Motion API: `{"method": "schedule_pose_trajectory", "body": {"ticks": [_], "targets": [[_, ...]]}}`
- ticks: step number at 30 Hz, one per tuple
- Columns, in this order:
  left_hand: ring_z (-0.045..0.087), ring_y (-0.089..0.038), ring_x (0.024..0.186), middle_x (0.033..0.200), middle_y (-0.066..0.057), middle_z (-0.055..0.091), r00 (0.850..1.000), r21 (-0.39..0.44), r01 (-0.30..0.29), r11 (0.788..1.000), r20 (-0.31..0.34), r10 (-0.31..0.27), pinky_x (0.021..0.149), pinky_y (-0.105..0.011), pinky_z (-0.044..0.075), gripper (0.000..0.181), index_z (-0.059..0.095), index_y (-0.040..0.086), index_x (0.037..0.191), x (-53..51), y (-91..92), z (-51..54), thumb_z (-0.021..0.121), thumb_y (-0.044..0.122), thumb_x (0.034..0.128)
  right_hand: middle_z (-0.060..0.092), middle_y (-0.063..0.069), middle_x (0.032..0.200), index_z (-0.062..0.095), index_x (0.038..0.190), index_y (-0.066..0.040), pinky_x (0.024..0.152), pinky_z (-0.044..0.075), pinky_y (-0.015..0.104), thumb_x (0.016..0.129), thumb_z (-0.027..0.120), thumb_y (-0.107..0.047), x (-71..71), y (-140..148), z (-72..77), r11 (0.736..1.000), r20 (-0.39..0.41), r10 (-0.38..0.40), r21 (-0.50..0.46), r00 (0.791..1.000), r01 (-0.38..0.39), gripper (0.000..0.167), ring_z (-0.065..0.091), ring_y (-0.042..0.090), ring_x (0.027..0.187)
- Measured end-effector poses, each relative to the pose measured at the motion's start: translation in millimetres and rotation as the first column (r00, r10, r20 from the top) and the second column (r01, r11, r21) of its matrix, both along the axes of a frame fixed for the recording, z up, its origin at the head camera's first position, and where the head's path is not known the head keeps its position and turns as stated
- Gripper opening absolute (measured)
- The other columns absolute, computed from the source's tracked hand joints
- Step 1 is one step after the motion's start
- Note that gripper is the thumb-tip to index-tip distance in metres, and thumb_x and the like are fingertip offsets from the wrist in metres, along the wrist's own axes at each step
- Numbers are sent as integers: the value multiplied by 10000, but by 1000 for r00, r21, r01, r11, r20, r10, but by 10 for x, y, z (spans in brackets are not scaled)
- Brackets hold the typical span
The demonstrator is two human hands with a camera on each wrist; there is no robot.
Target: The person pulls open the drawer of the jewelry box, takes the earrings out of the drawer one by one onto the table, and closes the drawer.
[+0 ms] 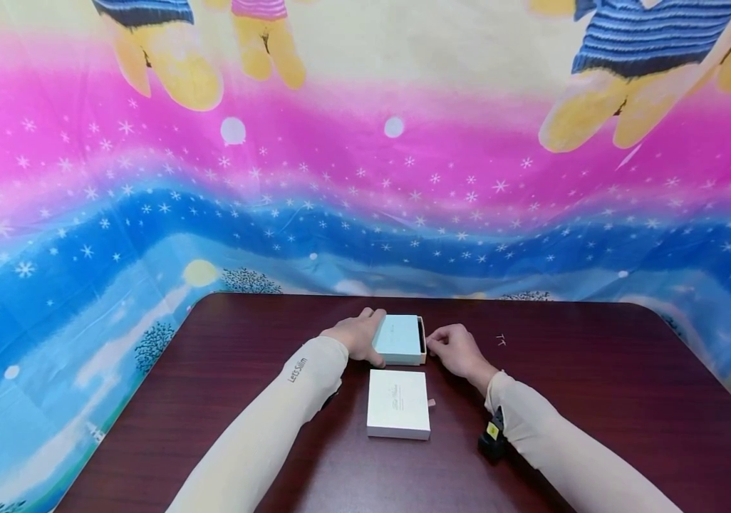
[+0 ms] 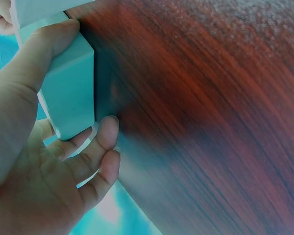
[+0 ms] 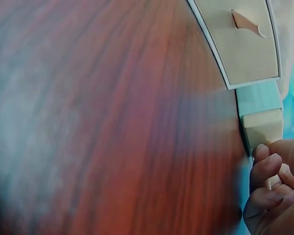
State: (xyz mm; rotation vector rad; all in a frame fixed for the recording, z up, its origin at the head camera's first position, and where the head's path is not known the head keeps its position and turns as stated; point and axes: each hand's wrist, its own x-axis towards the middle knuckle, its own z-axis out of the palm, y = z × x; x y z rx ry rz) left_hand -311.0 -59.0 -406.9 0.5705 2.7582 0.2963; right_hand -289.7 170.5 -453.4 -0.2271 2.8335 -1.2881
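Observation:
A light blue drawer box lies near the far edge of the table, its inner drawer sticking out a little on the right. My left hand holds the sleeve from the left, thumb along the near side and fingers around the far end. At the drawer's front, my right hand pinches with thumb and index finger; the pull tab between them is hidden. Closer to me lies a white box with printed lettering, a short pink pull tab showing on its right end.
Small pale thin pieces lie on the dark red wooden table, right of my right hand. A printed cloth hangs behind the table and along its sides. A black wrist camera is under my right sleeve.

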Motion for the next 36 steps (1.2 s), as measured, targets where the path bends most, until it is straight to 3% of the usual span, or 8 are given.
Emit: {"method": "schedule_pose_trajectory", "body": {"ticks": [30,36], "targets": [[556,-209,1076,1417,-82,456,1000,17,21,1000,-11,-21,937,-377,497,975,263,153,1571,1,0,14,832,411,822,751,70,859,789,967,-40,686,494,293,991,602,-95,2,-115,30,1000,-7,-6,14,1000,6,195,643,151,738],[558,-211,1088,1455,-80,438,1000,10,18,1000,-7,-17,941,-375,496,988,251,160,1581,-5,-7,3,830,419,823,755,75,861,791,956,-41,698,503,299,986,604,-92,2,-129,28,1000,-14,-2,28,1000,2,196,636,135,732]]}}
